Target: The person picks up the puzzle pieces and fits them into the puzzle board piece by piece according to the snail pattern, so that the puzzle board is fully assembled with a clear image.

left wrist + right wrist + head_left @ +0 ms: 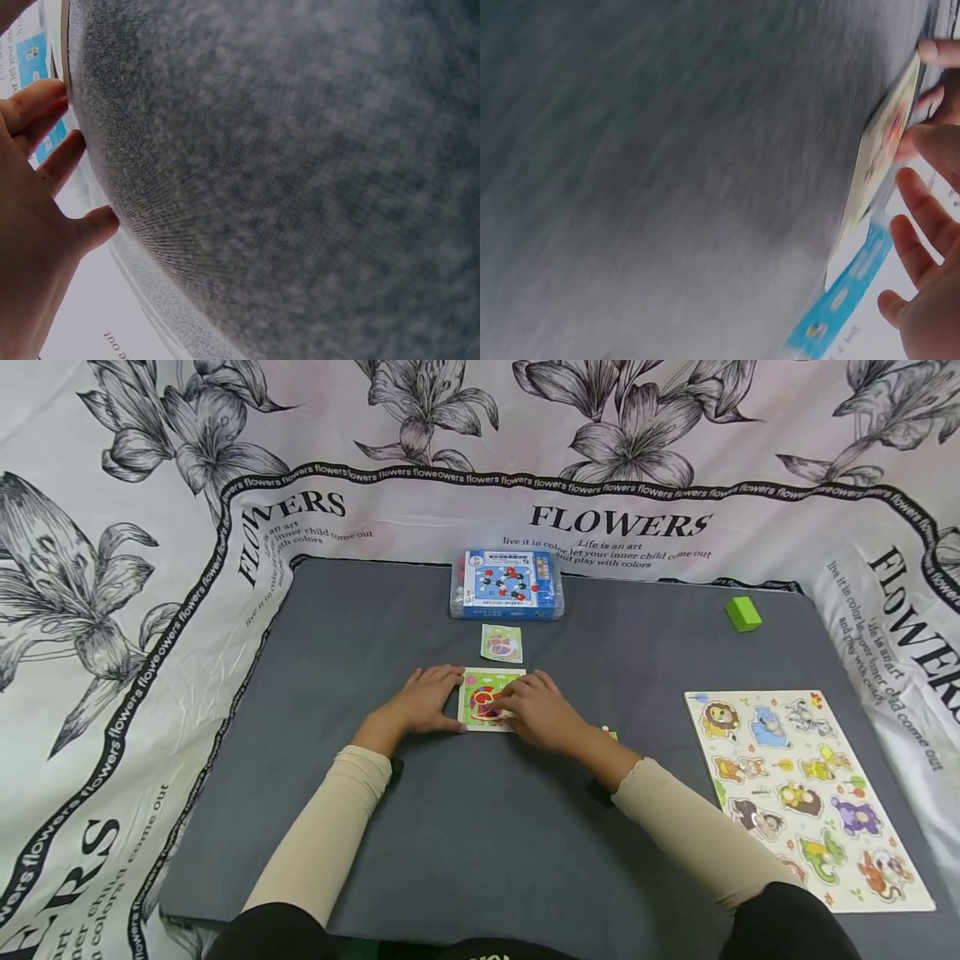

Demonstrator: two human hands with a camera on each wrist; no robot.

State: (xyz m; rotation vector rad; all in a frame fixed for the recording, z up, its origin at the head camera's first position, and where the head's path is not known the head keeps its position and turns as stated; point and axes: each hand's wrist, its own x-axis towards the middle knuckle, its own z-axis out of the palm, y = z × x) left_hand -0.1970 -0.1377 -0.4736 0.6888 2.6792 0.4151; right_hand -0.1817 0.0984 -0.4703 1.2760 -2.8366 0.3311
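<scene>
A small square puzzle board (480,681) with a green picture and a red figure lies flat on the grey table in the head view. My left hand (426,700) rests at its left edge, thumb and fingers apart. Over the board's right part, my right hand (542,710) touches the red figure with its fingertips and covers some of the picture. From the right wrist, the board (881,150) appears edge-on beside the loosely spread fingers of the right hand (937,262). In the left wrist view, the left hand (34,202) has its fingertips near a thin board edge (65,45).
A small picture card (501,644) lies just beyond the board, with a blue molecule-model box (507,585) behind it. At the right are a large animal puzzle board (813,868) and a green block (743,614). A small colourful piece (611,733) shows beside the right wrist.
</scene>
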